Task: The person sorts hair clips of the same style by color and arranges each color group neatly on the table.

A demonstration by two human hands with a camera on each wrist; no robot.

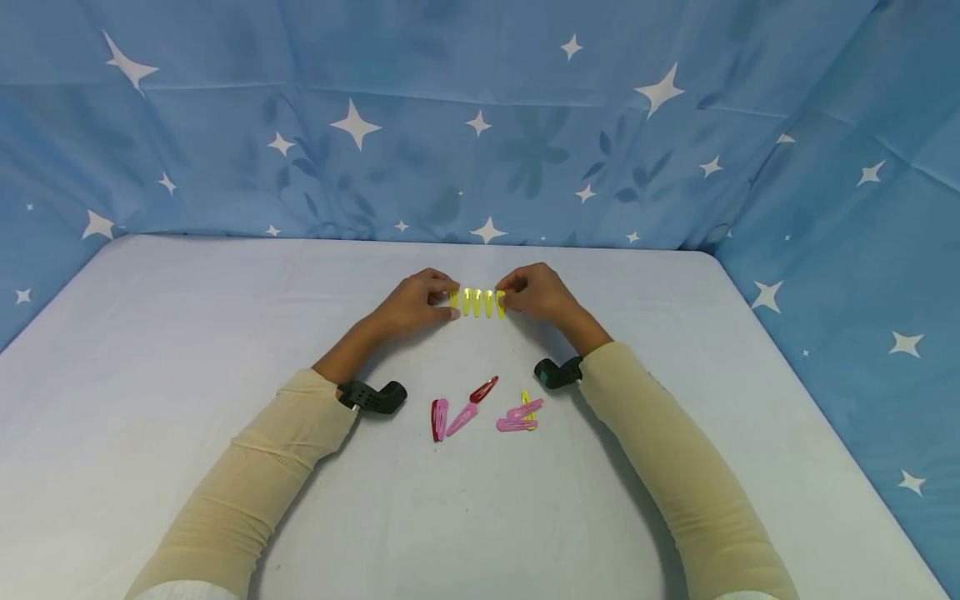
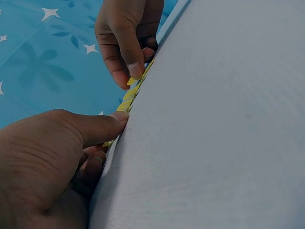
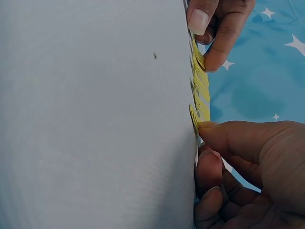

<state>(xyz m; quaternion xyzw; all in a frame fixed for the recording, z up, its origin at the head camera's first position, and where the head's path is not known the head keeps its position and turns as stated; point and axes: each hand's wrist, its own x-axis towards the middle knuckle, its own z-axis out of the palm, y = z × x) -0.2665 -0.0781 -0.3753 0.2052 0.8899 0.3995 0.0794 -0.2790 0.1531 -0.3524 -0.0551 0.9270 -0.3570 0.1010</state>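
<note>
Several yellow snap hair clips (image 1: pixel 477 302) stand side by side in a short row on the white table, wide ends toward the back. My left hand (image 1: pixel 412 303) pinches the leftmost clip (image 1: pixel 454 299) end to end, thumb at the near tip and fingers at the far end. At the other end of the row, my right hand (image 1: pixel 542 293) pinches the rightmost clip (image 1: pixel 501 307) between thumb and fingers, covering part of it. Both wrist views show the row almost edge-on, with the right thumb (image 3: pixel 214 133) on its clip in the right wrist view.
Nearer to me lie loose clips: a pink one (image 1: pixel 442 417) beside a dark red one (image 1: pixel 434 421), a red one (image 1: pixel 483 389) touching another pink clip (image 1: pixel 461 419), and two pink clips (image 1: pixel 516 425) overlapping a yellow one (image 1: pixel 524 397). A blue star-patterned curtain (image 1: pixel 420 167) hangs behind the table (image 1: pixel 360 517).
</note>
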